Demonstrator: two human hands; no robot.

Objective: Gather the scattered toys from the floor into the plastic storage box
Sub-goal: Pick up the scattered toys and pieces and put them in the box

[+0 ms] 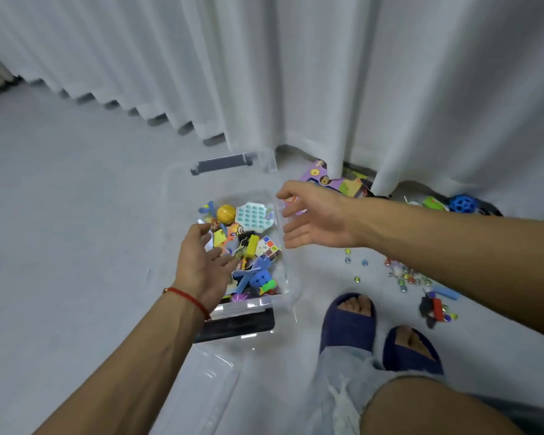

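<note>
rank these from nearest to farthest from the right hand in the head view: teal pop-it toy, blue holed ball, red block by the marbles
Measured from the right hand:
1. Teal pop-it toy, just to its left, inside the plastic storage box.
2. Red block, on the floor below and to its right, near the marbles.
3. Blue holed ball, far right on the floor, by the curtain.

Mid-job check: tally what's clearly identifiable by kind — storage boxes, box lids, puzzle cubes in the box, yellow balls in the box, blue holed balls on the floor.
Plastic storage box: 1
Clear lid: 1
Puzzle cube: 1
Yellow ball: 1
Blue holed ball: 1
Total: 5
Glass marbles are too small to count.
</note>
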